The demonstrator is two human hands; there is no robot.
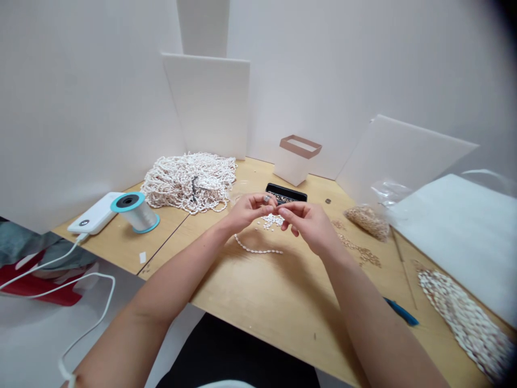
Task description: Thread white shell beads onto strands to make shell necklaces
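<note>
My left hand and my right hand meet above the middle of the table, fingertips pinched together. A short strand of white beads curves out from beneath my left hand and lies on the tabletop; its upper end is hidden behind that hand. Whatever is between my right fingertips is too small to make out. Loose white beads lie in a small pile just behind the hands. Beyond them sits a black tray with small, partly hidden beads inside.
At the left are a heap of white bead strands, a spool of clear thread and a white power bank with a cable. To the right lie a bag of tan beads, a blue-handled tool and a shell-like woven piece.
</note>
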